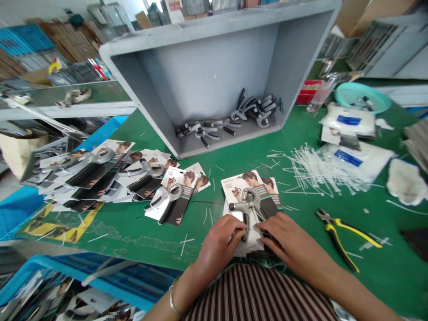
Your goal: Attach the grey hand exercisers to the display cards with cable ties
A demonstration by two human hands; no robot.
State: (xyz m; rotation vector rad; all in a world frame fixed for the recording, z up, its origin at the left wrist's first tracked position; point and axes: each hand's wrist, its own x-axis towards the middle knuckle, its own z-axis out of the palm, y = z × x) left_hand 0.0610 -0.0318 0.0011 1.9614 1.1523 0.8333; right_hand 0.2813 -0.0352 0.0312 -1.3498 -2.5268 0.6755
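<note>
Here's the green counter (160,249), and it's loaded: a grey plastic crate (207,76), carded hand grippers (163,196), loose white cable ties (314,171), and yellow-handled pliers (337,236) over on the right!

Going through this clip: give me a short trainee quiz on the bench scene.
1. Which tool lies on the green mat to the right of the right hand?
2. True or false: the grey bin holds loose hand grip trainers.
3. Which does the left hand touch: a) a grip trainer on a backing card, or b) the teal basin?

Key: 1. yellow-handled pliers; 2. true; 3. a.
</note>
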